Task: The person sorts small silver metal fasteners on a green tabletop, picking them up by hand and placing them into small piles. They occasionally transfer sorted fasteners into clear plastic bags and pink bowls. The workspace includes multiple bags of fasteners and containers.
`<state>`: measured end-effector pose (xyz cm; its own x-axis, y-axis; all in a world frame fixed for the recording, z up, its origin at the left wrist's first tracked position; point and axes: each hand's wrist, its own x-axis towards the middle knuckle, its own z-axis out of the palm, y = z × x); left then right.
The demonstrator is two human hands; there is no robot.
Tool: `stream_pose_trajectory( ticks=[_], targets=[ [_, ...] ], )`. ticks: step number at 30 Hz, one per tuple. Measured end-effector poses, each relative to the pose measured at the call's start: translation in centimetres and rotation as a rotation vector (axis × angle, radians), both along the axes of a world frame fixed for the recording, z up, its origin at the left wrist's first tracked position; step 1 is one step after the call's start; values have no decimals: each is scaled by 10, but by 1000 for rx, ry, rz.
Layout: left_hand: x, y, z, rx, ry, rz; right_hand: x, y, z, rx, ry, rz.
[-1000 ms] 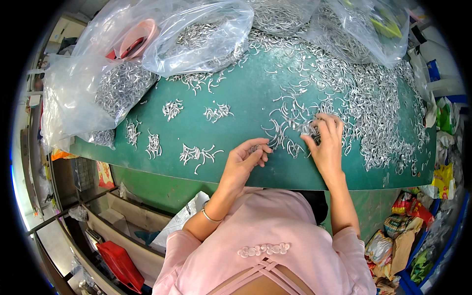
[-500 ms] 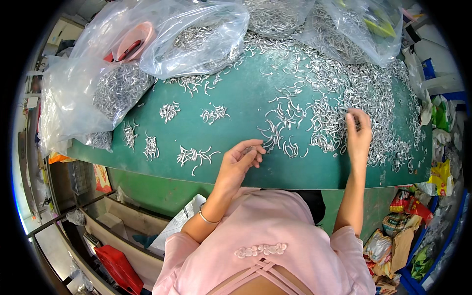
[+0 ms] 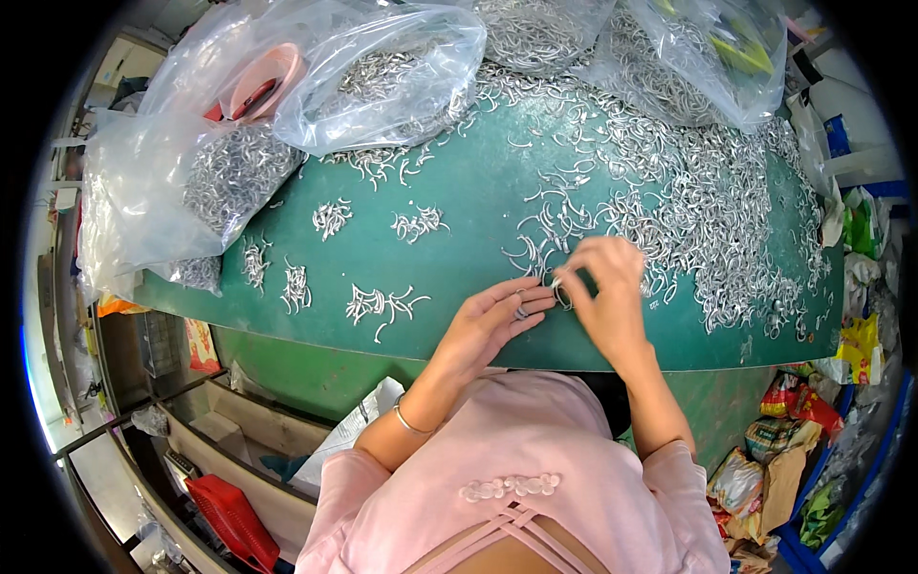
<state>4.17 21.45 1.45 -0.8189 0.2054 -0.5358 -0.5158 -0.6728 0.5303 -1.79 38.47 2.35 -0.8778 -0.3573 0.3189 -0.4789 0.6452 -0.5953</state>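
Near the table's front edge, my left hand (image 3: pixel 492 320) is turned partly palm up, fingers curled over a few small curved silver metal pieces (image 3: pixel 520 312). Close on its right, my right hand (image 3: pixel 609 292), blurred by motion, pinches a curved metal piece (image 3: pixel 562 295) beside the left fingertips. A large spread of loose curved metal pieces (image 3: pixel 708 220) covers the right side of the green table (image 3: pixel 459 249). Several small piles lie to the left, among them a front pile (image 3: pixel 378 306) and a middle pile (image 3: pixel 418 224).
Clear plastic bags full of the pieces line the back, including an open bag (image 3: pixel 382 86) and a left bag (image 3: pixel 229 177). A pink basin (image 3: pixel 268 81) sits behind them. Below left are a drawer (image 3: pixel 249 421) and a red case (image 3: pixel 229 521); colourful packets (image 3: pixel 765 459) fill the lower right.
My right hand has moved left and nearer from the large spread to beside my left hand, with a metal piece in its fingertips. My left hand has shifted slightly right.
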Motion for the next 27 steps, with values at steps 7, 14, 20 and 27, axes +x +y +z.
stream_pose_trajectory(
  ticks=[7, 14, 20, 27],
  targets=[
    [-1, -10, -11, 210, 5, -118, -47, 5, -8, -84, -85, -37],
    [3, -13, -8, 146, 22, -126, -34, 5, -23, 273, -24, 172],
    [8, -16, -19, 52, 109, -110, -32, 28, -8, 207, 21, -16],
    [5, -21, -12, 120, 88, -180, -51, -16, -17, 333, -23, 34]
  ],
)
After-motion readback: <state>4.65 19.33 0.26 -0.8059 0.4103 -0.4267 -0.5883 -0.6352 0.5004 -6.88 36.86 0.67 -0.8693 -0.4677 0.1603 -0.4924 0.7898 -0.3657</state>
